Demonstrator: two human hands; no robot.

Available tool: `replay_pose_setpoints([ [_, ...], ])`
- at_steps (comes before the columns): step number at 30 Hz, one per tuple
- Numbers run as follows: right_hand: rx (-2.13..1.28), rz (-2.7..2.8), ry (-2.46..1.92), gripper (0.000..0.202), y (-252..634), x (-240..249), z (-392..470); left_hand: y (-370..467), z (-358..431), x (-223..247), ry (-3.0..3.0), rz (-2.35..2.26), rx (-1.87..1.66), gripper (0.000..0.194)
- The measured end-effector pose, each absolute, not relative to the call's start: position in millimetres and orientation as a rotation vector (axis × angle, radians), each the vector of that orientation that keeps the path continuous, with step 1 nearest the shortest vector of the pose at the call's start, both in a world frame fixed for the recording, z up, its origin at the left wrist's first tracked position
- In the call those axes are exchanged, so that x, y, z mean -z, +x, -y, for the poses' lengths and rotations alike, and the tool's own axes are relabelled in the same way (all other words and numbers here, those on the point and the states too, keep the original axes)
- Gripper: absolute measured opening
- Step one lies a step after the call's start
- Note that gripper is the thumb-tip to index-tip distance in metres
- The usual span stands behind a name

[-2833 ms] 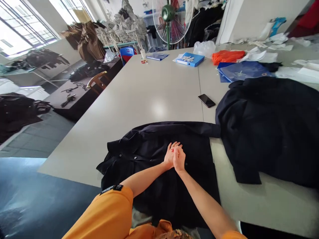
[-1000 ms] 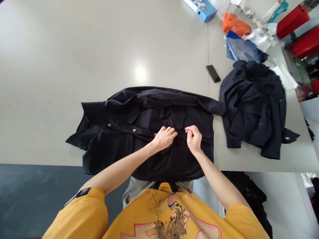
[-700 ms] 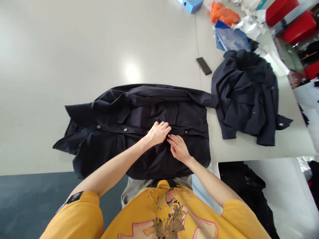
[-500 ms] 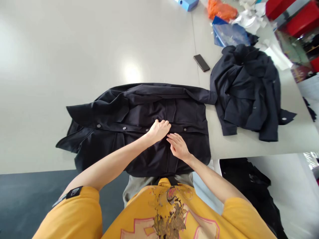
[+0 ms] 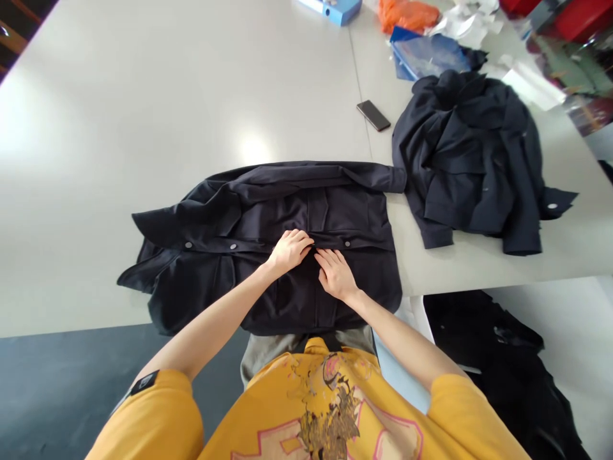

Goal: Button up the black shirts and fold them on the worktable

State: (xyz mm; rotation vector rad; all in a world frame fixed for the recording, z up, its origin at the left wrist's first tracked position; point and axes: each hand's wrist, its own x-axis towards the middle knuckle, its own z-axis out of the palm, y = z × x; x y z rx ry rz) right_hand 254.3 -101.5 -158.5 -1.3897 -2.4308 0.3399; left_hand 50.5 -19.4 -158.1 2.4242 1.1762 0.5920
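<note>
A dark navy jacket (image 5: 268,217) lies front up along the table's near edge, its collar to the left and one sleeve stretched along the far side. Silver-coloured buttons dot its front placket. My left hand (image 5: 290,250) is closed, with curled fingers gripping the placket near the middle; a button there is hidden. Close beside it, my right hand (image 5: 336,273) rests on the jacket, fingers extended toward the same spot and thumb apart. Between the fingertips the placket edge is slightly lifted.
A second dark jacket (image 5: 472,160) lies bunched to the right, touching the first one's cuff. Beyond are a phone (image 5: 373,115), a blue plastic packet (image 5: 428,54), an orange bag (image 5: 407,14) and a blue box (image 5: 342,9). Black cloth (image 5: 498,358) lies below the table at right.
My left hand has shifted slightly left along the placket and curled over it. My right hand has come up to the placket edge beside it. The view has shifted a little.
</note>
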Motion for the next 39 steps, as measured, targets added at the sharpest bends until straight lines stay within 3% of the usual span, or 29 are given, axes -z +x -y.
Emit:
replay_pose_setpoints([
  [18, -0.287, 2.438, -1.315, 0.048, 259.9, 162.5, 115.1, 48.8, 28.0, 158.1, 2.627, -1.075, -0.513, 0.034],
  [26, -0.217, 2.288, -1.428, 0.048, 246.9, 152.2, 97.9, 73.3, 75.4, 143.2, 2.717, -1.322, -0.221, 0.051],
  [39, -0.027, 2.512, -1.625, 0.058, 232.4, 156.4, 109.6, 88.3, 97.5, 138.5, 2.721, -1.539, 0.058, 0.056],
])
